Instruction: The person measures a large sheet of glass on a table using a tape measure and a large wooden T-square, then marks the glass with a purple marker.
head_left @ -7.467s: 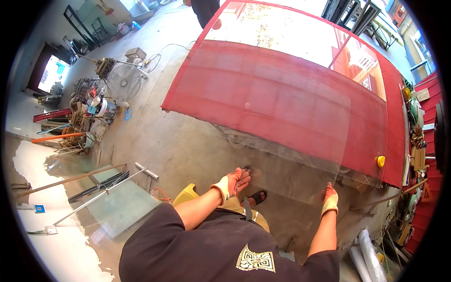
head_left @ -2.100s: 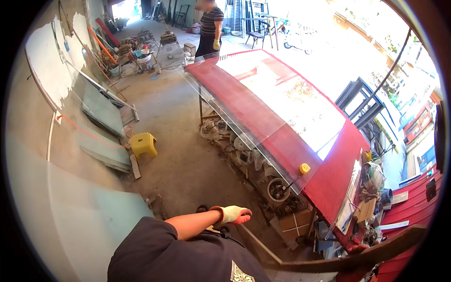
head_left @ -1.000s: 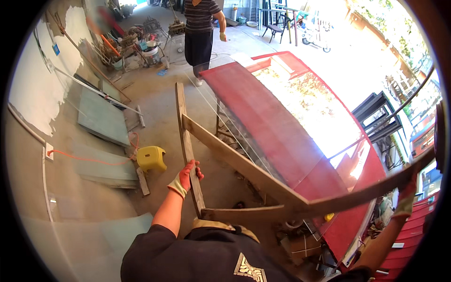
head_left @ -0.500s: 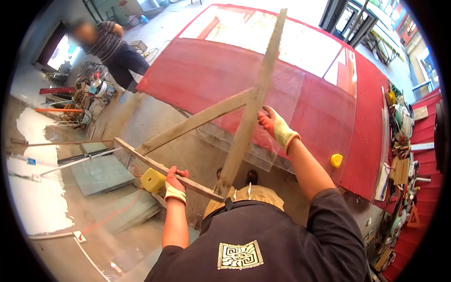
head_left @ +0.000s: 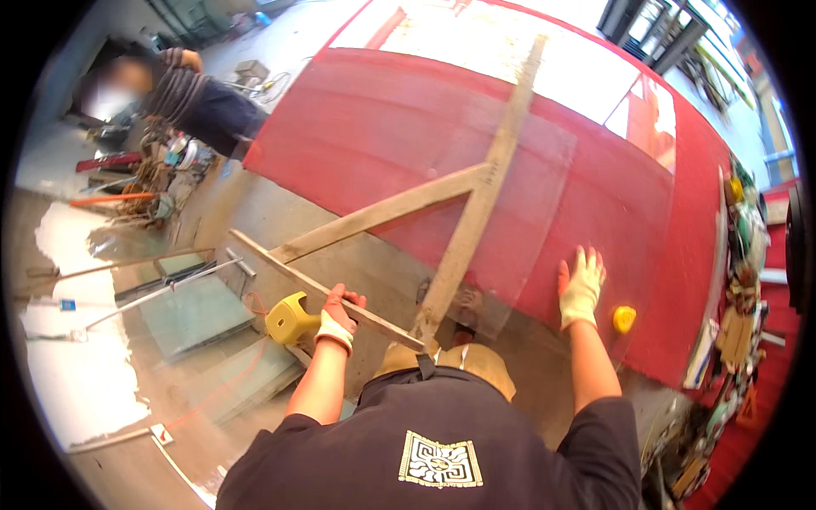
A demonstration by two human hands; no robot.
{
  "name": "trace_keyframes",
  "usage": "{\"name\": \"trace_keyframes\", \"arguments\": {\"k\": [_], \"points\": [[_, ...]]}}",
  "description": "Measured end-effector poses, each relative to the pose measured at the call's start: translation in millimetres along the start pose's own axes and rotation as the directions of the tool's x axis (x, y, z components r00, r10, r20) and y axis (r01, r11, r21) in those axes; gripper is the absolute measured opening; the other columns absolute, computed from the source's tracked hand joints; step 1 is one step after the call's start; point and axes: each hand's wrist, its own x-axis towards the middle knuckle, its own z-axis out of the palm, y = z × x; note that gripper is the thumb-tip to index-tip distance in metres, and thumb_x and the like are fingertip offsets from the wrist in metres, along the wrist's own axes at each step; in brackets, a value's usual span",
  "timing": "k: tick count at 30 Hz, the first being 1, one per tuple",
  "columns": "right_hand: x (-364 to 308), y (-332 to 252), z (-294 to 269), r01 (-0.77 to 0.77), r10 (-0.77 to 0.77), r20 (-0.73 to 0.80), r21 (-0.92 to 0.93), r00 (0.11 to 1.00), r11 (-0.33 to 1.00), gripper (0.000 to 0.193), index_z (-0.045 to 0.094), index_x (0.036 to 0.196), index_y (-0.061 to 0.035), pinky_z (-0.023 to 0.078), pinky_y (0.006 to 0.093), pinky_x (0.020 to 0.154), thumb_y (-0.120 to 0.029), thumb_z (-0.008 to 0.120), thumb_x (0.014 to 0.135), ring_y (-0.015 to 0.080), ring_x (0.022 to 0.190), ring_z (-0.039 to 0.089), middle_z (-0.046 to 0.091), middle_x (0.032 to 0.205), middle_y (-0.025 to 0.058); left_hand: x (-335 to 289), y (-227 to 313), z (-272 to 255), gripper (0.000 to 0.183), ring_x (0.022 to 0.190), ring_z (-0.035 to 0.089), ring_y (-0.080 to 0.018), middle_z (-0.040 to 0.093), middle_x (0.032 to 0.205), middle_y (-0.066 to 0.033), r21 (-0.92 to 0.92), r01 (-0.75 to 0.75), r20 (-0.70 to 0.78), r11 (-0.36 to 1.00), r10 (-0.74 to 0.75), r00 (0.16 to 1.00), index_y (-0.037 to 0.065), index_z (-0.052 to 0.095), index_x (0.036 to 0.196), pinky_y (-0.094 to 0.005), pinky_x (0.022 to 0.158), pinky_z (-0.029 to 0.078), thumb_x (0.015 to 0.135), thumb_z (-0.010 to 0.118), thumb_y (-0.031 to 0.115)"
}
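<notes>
My left hand [head_left: 337, 316], in a pale yellow glove with orange-red fingers, is wrapped round the short bar of a wooden T-square [head_left: 480, 204]. Its long arm reaches away over the red table [head_left: 374, 102], and a slanting brace joins the two bars. The near corner lies close to my waist. In a matching glove, my right hand [head_left: 582, 287] has its fingers spread over clear glass [head_left: 544, 178] on the table, apart from the wood; whether it touches the glass I cannot tell. A yellow tape measure [head_left: 625, 320] lies to its right.
At the far left stands another person [head_left: 200, 98] by the table's corner. A yellow stool [head_left: 291, 320] is beside my left hand, with glass panes [head_left: 191, 310] low on the left. Assorted tools [head_left: 739, 297] crowd the right edge; clutter [head_left: 174, 161] is piled at the left.
My right hand has come away from the long arm and moved right and down over the glass. The T-square's far end has lowered toward the table; my left hand keeps its grip.
</notes>
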Motion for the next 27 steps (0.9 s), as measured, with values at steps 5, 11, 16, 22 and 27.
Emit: {"name": "trace_keyframes", "arguments": {"k": [5,11,16,22,27], "points": [[-6,0,29,0.002,-0.003,-0.117,-0.008,0.993,1.000,0.057,0.051,0.155,-0.0067,0.023,0.0546,0.129,-0.034,0.061,0.106,0.0395,0.156,0.036,0.045,0.164,0.0220,12,-3,19,0.040,0.109,0.068,-0.0256,0.065,0.113,-0.0061,0.101,0.022,0.027,0.995,-0.025,0.999,0.009,0.061,0.122,-0.0567,0.102,0.057,0.100,0.077,0.037],[-14,-12,13,0.002,-0.003,-0.135,-0.010,0.991,1.000,0.053,0.059,0.149,-0.0069,0.026,0.0555,0.128,-0.030,0.066,0.102,0.0404,0.152,0.043,0.053,0.158,0.0212,15,-9,21,0.072,0.127,0.060,-0.0275,0.060,0.136,-0.0116,0.284,0.102,0.047,0.953,-0.120,0.992,0.003,0.057,0.139,-0.0514,0.103,0.055,0.097,0.074,0.059],[-19,-18,11,-0.036,0.039,-0.088,0.041,0.995,0.999,0.055,0.060,0.150,-0.0070,0.024,0.0552,0.129,-0.030,0.067,0.101,0.0402,0.152,0.043,0.052,0.158,0.0205,16,-10,30,0.074,0.127,0.059,-0.0277,0.056,0.145,-0.0102,0.353,0.197,0.040,0.914,-0.226,0.973,0.016,0.049,0.151,-0.0474,0.107,0.053,0.096,0.075,0.059],[-8,-20,4,-0.077,0.078,-0.018,0.066,0.997,0.995,0.056,0.059,0.150,-0.0053,0.024,0.0542,0.129,-0.026,0.068,0.099,0.0407,0.153,0.042,0.050,0.160,0.0213,1,12,44,0.061,0.122,0.060,-0.0243,0.061,0.131,-0.0056,0.501,0.251,0.053,0.828,-0.319,0.946,0.013,0.052,0.142,-0.0477,0.104,0.050,0.104,0.065,0.058],[-2,-24,4,-0.092,0.087,0.053,0.106,0.995,0.990,0.053,0.059,0.150,-0.0022,0.024,0.0548,0.129,-0.023,0.064,0.101,0.0432,0.153,0.041,0.049,0.162,0.0233,-10,15,59,0.055,0.114,0.063,-0.0220,0.064,0.121,-0.0041,0.562,0.249,-0.058,0.789,-0.263,0.963,0.012,0.058,0.138,-0.0431,0.099,0.053,0.107,0.060,0.057]]}}
